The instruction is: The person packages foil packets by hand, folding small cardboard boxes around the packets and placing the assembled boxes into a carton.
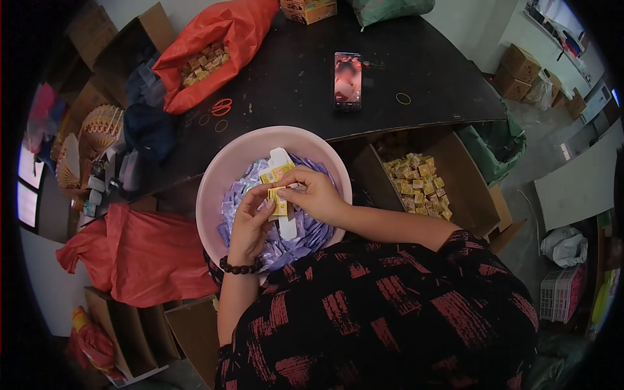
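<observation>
Left hand [250, 224] and right hand [318, 195]: fingers pinching yellow carton [279, 207] over basin [212, 185]. Flaps out, so this one looks unfinished; whether filled, cannot tell. Seemingly done: many boxes [416, 182] in bin [467, 161] beside basin, more in red bag [237, 29] on bench [292, 84]. Remaining: plenty of loose packets [318, 229] in basin.

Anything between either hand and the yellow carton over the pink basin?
Nothing visible. The left hand and right hand both have fingertips on the yellow carton. The fingers only hide part of it from view; the purple sachets lie below, in the pink basin.
</observation>
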Motion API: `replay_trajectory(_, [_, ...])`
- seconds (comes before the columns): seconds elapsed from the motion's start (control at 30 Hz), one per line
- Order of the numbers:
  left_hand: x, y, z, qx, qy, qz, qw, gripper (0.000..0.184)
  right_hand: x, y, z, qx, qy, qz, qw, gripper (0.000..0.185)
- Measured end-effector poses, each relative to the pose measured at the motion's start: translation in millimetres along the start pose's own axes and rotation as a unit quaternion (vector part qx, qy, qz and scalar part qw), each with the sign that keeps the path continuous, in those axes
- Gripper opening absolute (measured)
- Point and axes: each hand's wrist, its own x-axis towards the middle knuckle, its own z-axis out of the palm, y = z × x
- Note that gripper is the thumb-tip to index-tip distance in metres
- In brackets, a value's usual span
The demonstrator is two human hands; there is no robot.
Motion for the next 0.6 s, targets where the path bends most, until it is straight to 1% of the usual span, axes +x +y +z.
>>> replay_trajectory(0.07, [0, -2, 0, -0.015, 0.004, -0.002, 1.000, 0.030, 0, 8, 0, 0.047, -0.033, -0.014, 0.998, 0.011])
replay_trajectory(0.1, [0, -2, 0, -0.029, 0.008, -0.004, 1.000, 0.030, 1, 9, -1, 0.047, -0.033, -0.013, 0.998, 0.011])
replay_trajectory(0.13, [0, -2, 0, -0.029, 0.009, -0.005, 1.000, 0.030, 3, 10, -3, 0.004, -0.049, -0.012, 0.999, 0.013])
replay_trajectory(0.17, [-1, -1, -1, -0.015, 0.023, -0.028, 0.999, 0.029, 4, 9, -4, -0.040, -0.065, -0.012, 0.997, 0.015])
replay_trajectory(0.2, [0, 0, -2, -0.001, 0.036, -0.052, 0.998, 0.028, 4, 5, -5, -0.040, -0.065, -0.013, 0.997, 0.015])
replay_trajectory(0.23, [2, 0, -6, 0.000, 0.036, -0.051, 0.998, 0.028, 3, -1, -7, -0.088, -0.042, -0.010, 0.995, 0.015])
replay_trajectory(0.27, [5, -1, -13, -0.046, 0.075, -0.007, 0.996, 0.026, 2, -7, -9, -0.137, -0.019, -0.006, 0.990, 0.015])
replay_trajectory(0.3, [7, -1, -19, -0.092, 0.114, 0.036, 0.989, 0.024, -1, -11, -11, -0.137, -0.020, -0.006, 0.990, 0.015])
replay_trajectory(0.33, [7, 2, -25, -0.078, 0.156, 0.069, 0.982, 0.021, -4, -14, -14, -0.311, -0.130, -0.016, 0.941, 0.015])
replay_trajectory(0.37, [8, 2, -33, -0.077, 0.155, 0.068, 0.983, 0.021, -9, -15, -15, -0.471, -0.235, -0.025, 0.850, 0.016])
replay_trajectory(0.4, [9, 2, -39, -0.090, 0.183, 0.076, 0.976, 0.023, -15, -12, -14, -0.470, -0.233, -0.024, 0.851, 0.016])
replay_trajectory(0.43, [9, 1, -43, -0.102, 0.211, 0.086, 0.968, 0.026, -21, -6, -13, -0.499, -0.264, -0.046, 0.824, 0.015])
replay_trajectory(0.47, [9, -1, -45, -0.101, 0.210, 0.087, 0.969, 0.026, -23, 0, -12, -0.527, -0.295, -0.068, 0.794, 0.015])
replay_trajectory(0.5, [8, -2, -43, -0.128, 0.200, 0.071, 0.969, 0.026, -21, 4, -12, -0.528, -0.295, -0.070, 0.794, 0.015])
replay_trajectory(0.53, [7, -2, -41, -0.155, 0.192, 0.055, 0.968, 0.026, -18, 9, -11, -0.515, -0.318, -0.086, 0.791, 0.014])
replay_trajectory(0.57, [6, -1, -39, -0.153, 0.193, 0.056, 0.967, 0.026, -16, 12, -9, -0.501, -0.341, -0.101, 0.789, 0.012])
replay_trajectory(0.6, [5, 0, -37, -0.160, 0.178, 0.053, 0.969, 0.025, -16, 12, -8, -0.499, -0.341, -0.103, 0.790, 0.012])
